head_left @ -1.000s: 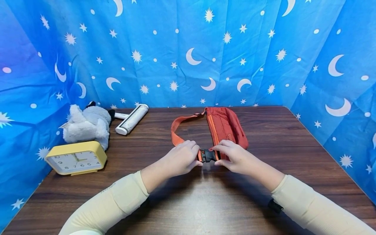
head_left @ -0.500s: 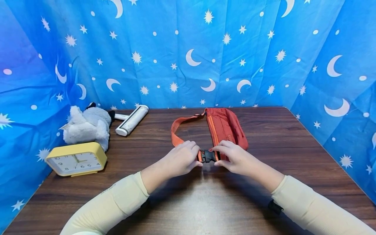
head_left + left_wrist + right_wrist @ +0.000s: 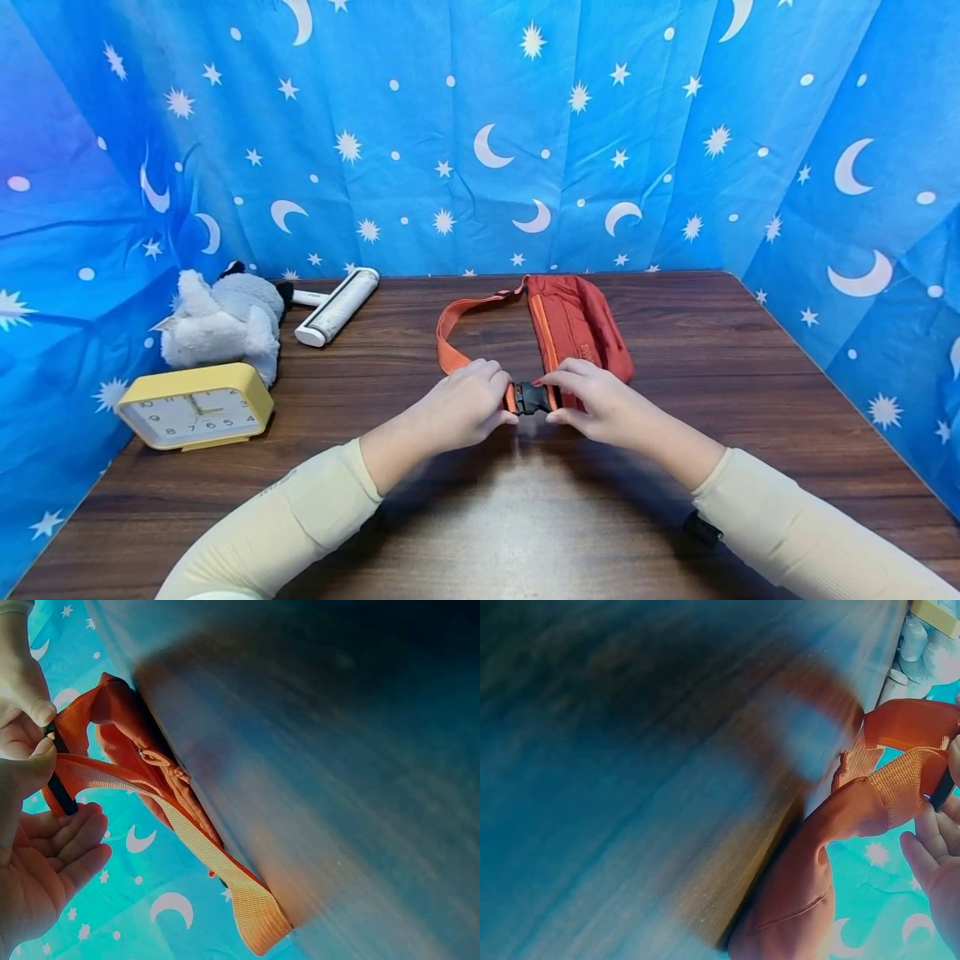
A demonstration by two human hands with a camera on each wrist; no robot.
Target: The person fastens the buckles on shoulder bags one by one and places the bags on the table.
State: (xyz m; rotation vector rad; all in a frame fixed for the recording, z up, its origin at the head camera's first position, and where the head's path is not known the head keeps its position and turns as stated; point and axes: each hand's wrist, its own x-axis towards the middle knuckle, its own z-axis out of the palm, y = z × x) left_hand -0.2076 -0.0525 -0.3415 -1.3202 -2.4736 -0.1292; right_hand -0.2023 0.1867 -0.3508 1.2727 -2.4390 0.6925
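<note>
A red-orange waist bag (image 3: 581,321) lies on the table with its orange strap (image 3: 450,333) looping out to the left. Its black side-release buckle (image 3: 532,398) sits between my two hands, the halves joined. My left hand (image 3: 468,402) pinches the strap end of the buckle between thumb and fingers. On the other side, my right hand (image 3: 596,402) pinches the bag end of it. In the left wrist view the buckle (image 3: 63,793) shows edge-on, raised off the table, and the strap (image 3: 202,832) trails down from it. The right wrist view cuts off most of the right hand (image 3: 941,847).
At the left of the dark wooden table (image 3: 517,533) stands a yellow clock (image 3: 197,406). Behind it lies a grey plush toy (image 3: 225,321), beside a white lint roller (image 3: 337,307). A blue curtain (image 3: 420,125) with moons and stars hangs at the table's back and sides.
</note>
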